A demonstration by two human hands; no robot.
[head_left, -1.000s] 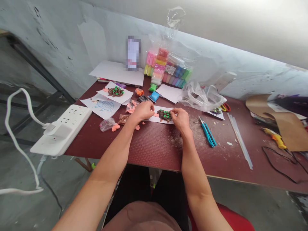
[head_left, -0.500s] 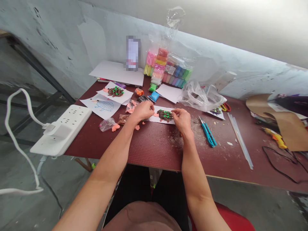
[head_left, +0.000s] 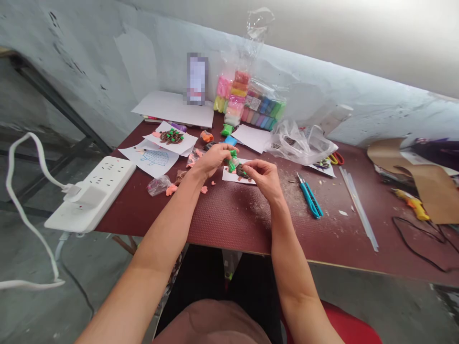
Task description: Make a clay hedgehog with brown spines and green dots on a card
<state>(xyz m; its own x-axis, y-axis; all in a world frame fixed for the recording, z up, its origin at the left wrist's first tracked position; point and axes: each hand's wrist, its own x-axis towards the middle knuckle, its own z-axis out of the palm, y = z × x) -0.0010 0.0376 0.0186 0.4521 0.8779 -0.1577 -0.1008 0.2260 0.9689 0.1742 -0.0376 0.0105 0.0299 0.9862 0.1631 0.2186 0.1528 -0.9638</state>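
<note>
My left hand (head_left: pixel 214 161) grips a small clear packet of green clay (head_left: pixel 233 161) over the left part of a white card (head_left: pixel 229 177). My right hand (head_left: pixel 263 177) hangs over the card's right part, its fingers pinched together beside the packet; whatever lies between them is too small to make out. Between my hands, dark seed-like pieces (head_left: pixel 244 172) show on the card, partly hidden by my fingers and the packet. Pink clay bits (head_left: pixel 204 189) lie on the table just in front of my left hand.
A finished-looking seed hedgehog (head_left: pixel 172 136) and a blue hedgehog drawing (head_left: pixel 155 157) lie at left, near a white power strip (head_left: pixel 93 191). Clay packs (head_left: pixel 263 107) stand at the back. A teal cutter (head_left: pixel 310 197), plastic bag (head_left: pixel 299 145) and glue sticks (head_left: pixel 358 208) are at right.
The green clay packet is now in my left hand above the card. My right hand has shifted slightly left, covering more of the card's dark pieces.
</note>
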